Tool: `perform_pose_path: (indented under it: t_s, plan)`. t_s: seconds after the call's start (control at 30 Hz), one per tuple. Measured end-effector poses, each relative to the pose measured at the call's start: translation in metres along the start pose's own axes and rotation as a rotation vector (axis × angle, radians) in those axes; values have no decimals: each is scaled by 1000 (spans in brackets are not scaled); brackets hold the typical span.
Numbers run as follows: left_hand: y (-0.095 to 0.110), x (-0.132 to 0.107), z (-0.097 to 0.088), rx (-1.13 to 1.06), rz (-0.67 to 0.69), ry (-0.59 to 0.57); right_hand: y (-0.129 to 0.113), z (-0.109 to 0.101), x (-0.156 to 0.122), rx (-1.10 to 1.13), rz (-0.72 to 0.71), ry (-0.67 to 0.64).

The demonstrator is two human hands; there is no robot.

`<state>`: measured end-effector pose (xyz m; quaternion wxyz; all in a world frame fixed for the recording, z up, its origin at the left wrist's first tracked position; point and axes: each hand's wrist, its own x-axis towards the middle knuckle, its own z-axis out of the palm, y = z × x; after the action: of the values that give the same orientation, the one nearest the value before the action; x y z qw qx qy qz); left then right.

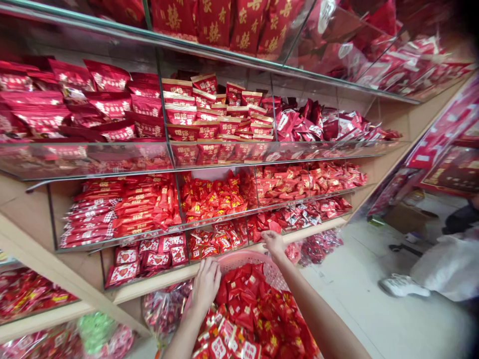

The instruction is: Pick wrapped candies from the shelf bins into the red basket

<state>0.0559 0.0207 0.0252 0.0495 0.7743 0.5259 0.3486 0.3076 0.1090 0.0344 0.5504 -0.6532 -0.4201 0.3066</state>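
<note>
While both hands work at the lower centre of the frame, the person's left hand [205, 285] sits at the near-left rim of a pink plastic basket [239, 260], its fingers loosely together and curled downward; whether they are clamped on the rim cannot be told from this view. The right hand [273, 243] reaches to the far side of the basket, beside the wooden shelf edge [157, 279], with its fingers close together and pointing toward the lowest acrylic display bins [220, 244]; any grip on a packet cannot be confirmed. The basket lies below both hands, heaped with red foil packets [247, 309] printed in gold and white. Clear bags of wrapped sweets [164, 306] rest just left of it, and another [318, 247] lies to its right. Tiered bins of red packaged goods [213, 192] fill the centre and left of the frame, with red gift bags [213, 25] along the top edge. At lower right stand a white sneaker [404, 285] and a white plastic sack [449, 267], with a cardboard box [406, 217] behind them. Handling note: the load sits high in the basket, so keeping it level against the shelf edge should limit spillage.
</note>
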Motion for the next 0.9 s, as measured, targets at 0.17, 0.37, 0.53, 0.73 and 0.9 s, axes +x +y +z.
perform_pose_path:
  t_s: [0.17,0.37,0.53,0.73,0.9]
  plan:
    - [-7,2,3,-181,-88,74,-9,-18,-8,129,35,-1]
    - [-10,4,2,-420,-276,185,-22,-52,-36,157,-63,7]
    - [-9,4,2,-540,-404,207,-34,-52,-73,103,-132,-146]
    - [-10,3,1,-572,-430,224,-28,5,-120,5,-131,-537]
    - [-9,2,-3,-555,-410,214,-21,45,-138,-211,-194,-622]
